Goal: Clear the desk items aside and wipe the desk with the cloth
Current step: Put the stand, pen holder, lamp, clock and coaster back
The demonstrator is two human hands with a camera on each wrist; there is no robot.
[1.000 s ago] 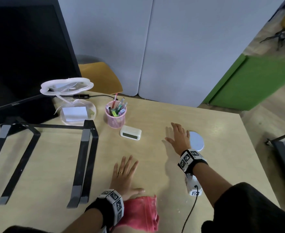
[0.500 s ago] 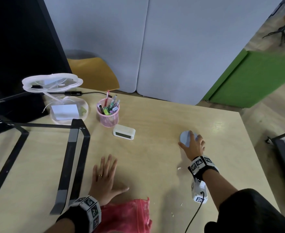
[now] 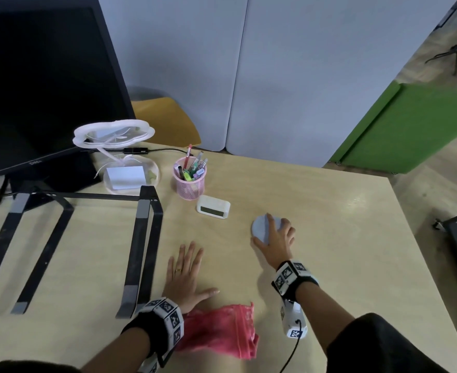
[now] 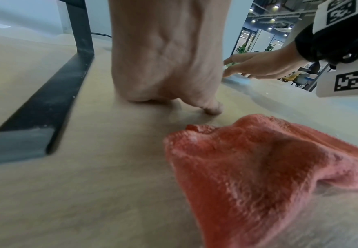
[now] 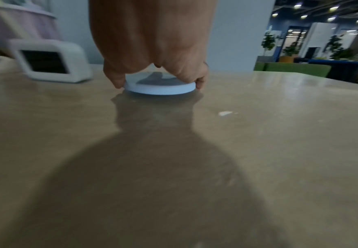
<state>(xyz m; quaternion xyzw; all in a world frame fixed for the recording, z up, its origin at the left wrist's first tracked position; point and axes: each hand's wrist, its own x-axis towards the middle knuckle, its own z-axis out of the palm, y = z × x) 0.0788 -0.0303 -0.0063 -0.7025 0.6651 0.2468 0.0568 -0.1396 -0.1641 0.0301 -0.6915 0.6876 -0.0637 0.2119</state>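
A pale blue round disc [image 3: 259, 228] lies flat on the wooden desk [image 3: 351, 238], just right of a white clock [image 3: 213, 207]. My right hand [image 3: 276, 242] covers the disc from above. In the right wrist view the thumb and a finger of that right hand [image 5: 152, 42] pinch the rim of the disc [image 5: 158, 87] on both sides. My left hand [image 3: 185, 275] lies flat on the desk with fingers spread and holds nothing. A crumpled red cloth [image 3: 222, 329] sits at the desk's near edge beside my left wrist, and the cloth [image 4: 269, 167] fills the lower right of the left wrist view.
A pink mesh pen cup [image 3: 190, 181] stands behind the clock. A black laptop stand [image 3: 141, 238] takes up the left of the desk, with a monitor [image 3: 33, 90] and a white lamp [image 3: 114, 135] behind it. A small white crumb [image 5: 224, 113] lies near the disc.
My right hand went from the bare desk onto the disc and took hold of its rim. The disc now lies closer to the clock. My left hand stayed flat.
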